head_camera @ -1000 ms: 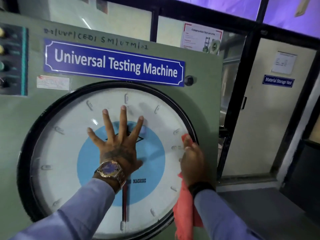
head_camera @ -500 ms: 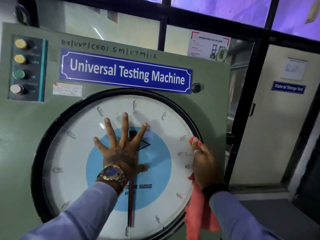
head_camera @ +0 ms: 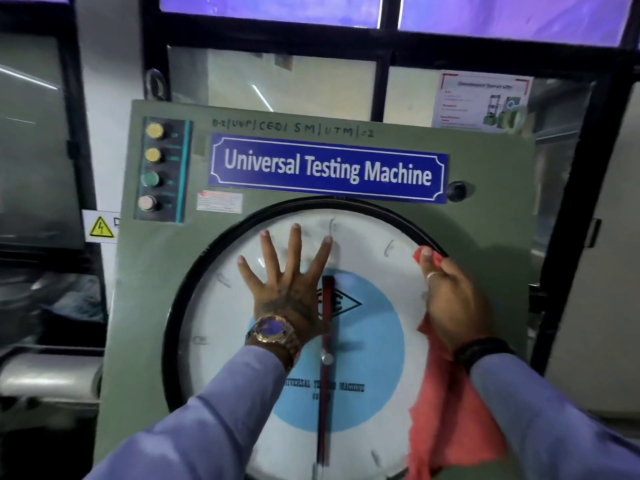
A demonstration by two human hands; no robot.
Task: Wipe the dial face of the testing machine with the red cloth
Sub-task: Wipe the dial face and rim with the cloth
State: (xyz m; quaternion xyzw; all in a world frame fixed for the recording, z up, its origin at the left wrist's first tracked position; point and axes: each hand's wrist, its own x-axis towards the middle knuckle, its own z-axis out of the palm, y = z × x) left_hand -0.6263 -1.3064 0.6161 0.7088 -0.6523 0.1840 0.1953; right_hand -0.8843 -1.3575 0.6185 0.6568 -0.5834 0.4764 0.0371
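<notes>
— See the left hand [head_camera: 284,289]? Flat on the dial face [head_camera: 374,244], fingers spread, gold watch [head_camera: 273,330] on the wrist.

— And the right hand [head_camera: 450,299] presses the red cloth [head_camera: 446,420] against the upper right edge, just by the black rim [head_camera: 180,306]. Most of the cloth hangs below the wrist.

— Red pointer [head_camera: 325,393] runs straight down the middle, over the blue circle [head_camera: 374,358].

— Blue sign [head_camera: 327,168] above reads "Universal Testing Machine", four round buttons [head_camera: 152,166] to its left.
</notes>
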